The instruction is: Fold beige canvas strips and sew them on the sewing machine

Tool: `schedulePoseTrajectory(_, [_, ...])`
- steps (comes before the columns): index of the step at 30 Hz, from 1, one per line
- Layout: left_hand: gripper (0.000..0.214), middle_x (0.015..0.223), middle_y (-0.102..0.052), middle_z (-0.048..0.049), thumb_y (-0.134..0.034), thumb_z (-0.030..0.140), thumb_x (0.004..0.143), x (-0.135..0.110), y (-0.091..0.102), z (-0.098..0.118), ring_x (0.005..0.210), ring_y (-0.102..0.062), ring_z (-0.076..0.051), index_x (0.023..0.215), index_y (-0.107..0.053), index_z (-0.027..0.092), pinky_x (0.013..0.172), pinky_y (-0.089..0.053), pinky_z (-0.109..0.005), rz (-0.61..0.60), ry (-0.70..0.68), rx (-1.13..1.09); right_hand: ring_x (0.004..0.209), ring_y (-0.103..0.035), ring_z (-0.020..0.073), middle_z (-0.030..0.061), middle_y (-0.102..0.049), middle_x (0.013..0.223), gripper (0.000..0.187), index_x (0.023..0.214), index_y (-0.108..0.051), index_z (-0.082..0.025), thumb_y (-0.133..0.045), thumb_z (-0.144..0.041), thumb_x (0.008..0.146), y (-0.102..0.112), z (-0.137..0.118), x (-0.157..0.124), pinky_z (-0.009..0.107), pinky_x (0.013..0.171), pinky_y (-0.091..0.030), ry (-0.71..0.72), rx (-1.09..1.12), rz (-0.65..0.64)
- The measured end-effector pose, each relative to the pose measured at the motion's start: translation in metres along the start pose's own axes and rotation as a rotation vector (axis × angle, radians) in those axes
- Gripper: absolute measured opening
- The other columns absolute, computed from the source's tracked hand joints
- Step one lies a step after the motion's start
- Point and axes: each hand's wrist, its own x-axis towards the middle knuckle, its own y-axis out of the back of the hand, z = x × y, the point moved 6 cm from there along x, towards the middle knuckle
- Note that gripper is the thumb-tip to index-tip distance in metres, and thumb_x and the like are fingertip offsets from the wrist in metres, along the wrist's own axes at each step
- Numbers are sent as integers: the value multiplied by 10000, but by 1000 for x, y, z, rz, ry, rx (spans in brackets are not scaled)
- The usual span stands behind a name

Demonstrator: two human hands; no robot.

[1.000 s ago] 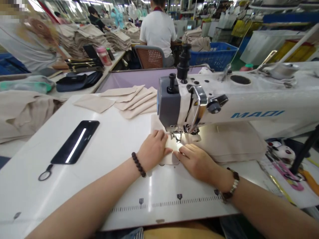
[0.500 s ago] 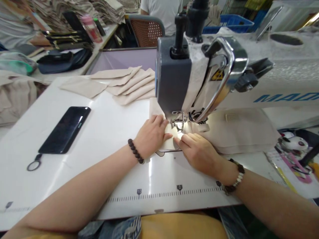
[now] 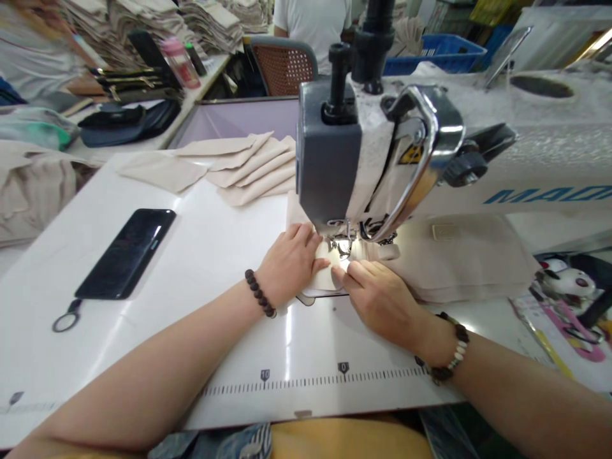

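Left hand (image 3: 289, 264): flat, palm down, fingers fanned over the left edge of the fabric piece (image 3: 323, 281). It's pressing, not pinching.
Right hand (image 3: 377, 296): also flat, with its fingertips on the right side of that piece, and the two hands are close together with their fingers nearly meeting.
Fabric piece: small and beige, lying on the counter (image 3: 215, 255) with its far end tucked under the presser foot (image 3: 341, 245).
Handling: it looks light, limp and thin, and probably slides easily on the glossy counter. Flat fingertips on either side of the foot, clear of the needle, look like the safest hold.
Sewing machine (image 3: 329, 166): grey head right above the hands, with its lamp lighting the foot.
Right of the hands: folded beige cloth (image 3: 459, 255) under the machine arm.
Behind: a fan of cut pieces (image 3: 248, 169).
Left: a dark phone (image 3: 127, 252), well apart.
Near edge: a printed ruler scale (image 3: 306, 382).
Far back: a person in a white shirt (image 3: 313, 19), facing away.
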Motion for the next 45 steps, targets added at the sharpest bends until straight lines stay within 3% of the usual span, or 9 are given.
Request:
schedulePoseTrajectory(6, [339,1075,-522,-136,-454,383,882,1,1,0,978,-481,-264,1045,-507,91,824,-417,-382,14,8,2,680,-405,176,49,-493,753,228,1040,-553,-98,-392,-117,880,-2,1,0,310,629,-297,-30,-5,-37])
schedulePoseTrajectory(20, [296,1063,-534,-134,-409,368,899,1,2,-1,1005,-475,-263,988,-524,110,841,-410,-402,19,11,-48,670,-412,168,41,-499,750,266,1082,-539,-101,-414,-92,848,-5,1,-1,306,625,-301,-39,4,-15])
schedulePoseTrajectory(28, [273,1038,-530,-142,-507,339,858,3,5,-3,968,-484,-259,968,-534,91,816,-432,-387,39,30,-55,667,-411,174,46,-508,748,294,1105,-533,-78,-414,-74,837,0,2,1,313,619,-301,-44,1,25])
schedulePoseTrajectory(31, [173,1060,-533,-116,-486,257,874,-6,11,5,992,-480,-246,941,-555,113,829,-436,-380,38,-70,-79,649,-394,170,43,-503,716,249,984,-588,-103,-360,-105,884,5,0,0,317,608,-289,45,52,76])
schedulePoseTrajectory(34, [164,932,-572,-58,-432,191,899,-19,11,23,892,-517,-187,860,-580,132,810,-452,-325,-62,-300,-136,630,-376,165,41,-498,694,273,860,-612,-119,-343,-139,907,9,-2,-3,323,593,-275,123,93,93])
schedulePoseTrajectory(36, [175,871,-577,-46,-428,181,903,-25,11,30,840,-526,-163,859,-588,124,789,-465,-292,-108,-378,-171,624,-369,163,41,-496,689,269,843,-614,-118,-353,-138,904,10,-2,-4,326,592,-271,134,100,95])
schedulePoseTrajectory(45, [155,914,-573,-55,-425,137,894,-22,7,24,939,-537,-160,858,-576,135,823,-476,-283,-32,-341,-177,649,-412,163,44,-509,722,249,984,-593,-109,-361,-125,894,1,2,-2,309,614,-301,20,70,59])
